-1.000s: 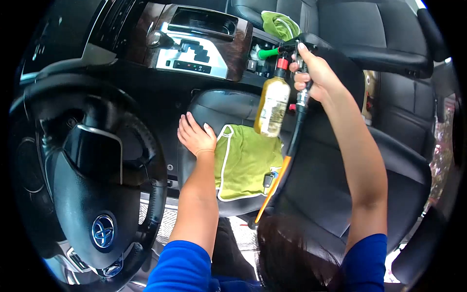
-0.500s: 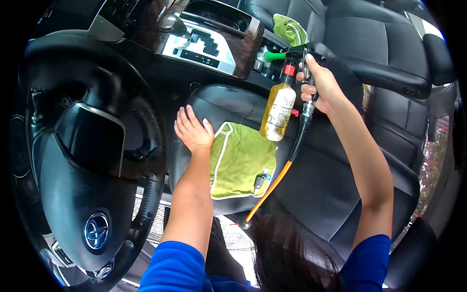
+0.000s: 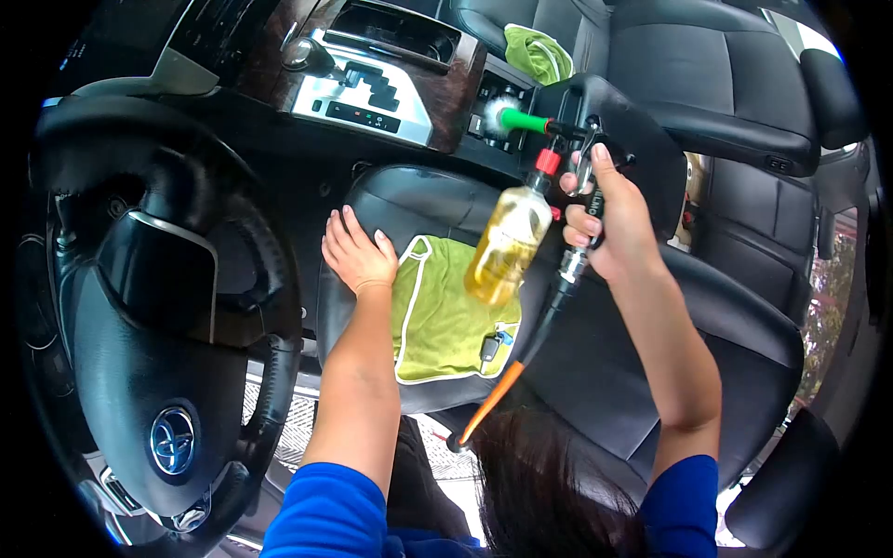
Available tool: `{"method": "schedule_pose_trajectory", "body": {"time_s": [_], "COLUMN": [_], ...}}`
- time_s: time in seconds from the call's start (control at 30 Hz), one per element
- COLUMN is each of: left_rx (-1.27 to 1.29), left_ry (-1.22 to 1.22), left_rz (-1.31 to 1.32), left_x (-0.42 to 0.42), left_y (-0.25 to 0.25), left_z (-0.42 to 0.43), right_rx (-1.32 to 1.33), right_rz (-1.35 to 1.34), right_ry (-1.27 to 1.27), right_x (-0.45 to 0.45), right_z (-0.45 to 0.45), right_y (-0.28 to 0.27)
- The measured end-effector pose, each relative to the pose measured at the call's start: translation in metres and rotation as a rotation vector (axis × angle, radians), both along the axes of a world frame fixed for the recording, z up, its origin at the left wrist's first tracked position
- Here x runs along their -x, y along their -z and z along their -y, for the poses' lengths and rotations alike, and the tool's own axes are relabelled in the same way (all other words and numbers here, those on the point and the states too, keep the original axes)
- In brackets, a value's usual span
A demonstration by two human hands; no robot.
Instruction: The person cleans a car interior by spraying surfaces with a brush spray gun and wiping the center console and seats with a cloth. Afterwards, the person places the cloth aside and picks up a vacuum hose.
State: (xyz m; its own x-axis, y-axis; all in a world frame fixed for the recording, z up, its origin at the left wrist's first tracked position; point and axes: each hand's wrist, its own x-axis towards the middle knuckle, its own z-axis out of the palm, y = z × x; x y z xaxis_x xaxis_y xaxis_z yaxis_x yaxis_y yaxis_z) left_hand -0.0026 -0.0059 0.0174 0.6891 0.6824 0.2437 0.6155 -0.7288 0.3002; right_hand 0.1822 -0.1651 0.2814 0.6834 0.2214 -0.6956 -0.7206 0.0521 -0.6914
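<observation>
My right hand (image 3: pixel 614 209) is wrapped round the handle of an air cleaning gun (image 3: pixel 597 198), with fingers at its metal trigger. The green nozzle (image 3: pixel 524 121) points left at the cup holder area (image 3: pixel 493 98), and a white blur, spray or bristles, shows at its tip. Below the nozzle hangs a clear bottle of yellow liquid (image 3: pixel 507 246), tilted and blurred. My left hand (image 3: pixel 360 251) lies flat on the black leather seat (image 3: pixel 414 191), fingers spread, beside a green cloth (image 3: pixel 433 312). A car key (image 3: pixel 490 349) rests on that cloth.
An orange air hose (image 3: pixel 491 402) runs from the gun down toward my body. Another green cloth (image 3: pixel 538 54) lies on the far side of the console. The steering wheel (image 3: pixel 172 442) stands at left, the gear lever (image 3: pixel 302 56) ahead, and an armrest (image 3: pixel 642 139) at right.
The gun has tipped, and its bottle's base has swung left over the cloth. A white blur has appeared at the nozzle tip. My left hand stays on the seat; the whole view has shifted slightly.
</observation>
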Motion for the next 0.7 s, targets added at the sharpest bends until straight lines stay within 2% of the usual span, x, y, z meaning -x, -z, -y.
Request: {"method": "schedule_pose_trajectory", "body": {"time_s": [0.13,0.27,0.37,0.53,0.7], "left_rx": [-0.018,-0.019,-0.012,-0.006,-0.003], "left_ry": [0.004,0.004,0.002,-0.006,0.006], "left_rz": [0.006,0.008,-0.012,-0.020,0.013], "left_x": [0.000,-0.001,0.003,0.000,0.001], "left_y": [0.003,0.004,0.002,0.002,0.002], "left_z": [0.000,0.000,0.001,0.001,-0.001], "right_rx": [0.060,0.060,0.040,0.003,0.152], "right_rz": [0.132,0.002,0.029,0.155,0.291], "right_ry": [0.077,0.072,0.131,0.210,0.175], "right_x": [0.003,-0.003,-0.001,0.009,0.048], "right_z": [-0.016,-0.015,-0.015,-0.035,-0.050], "right_y": [0.027,0.037,0.055,0.074,0.078]}}
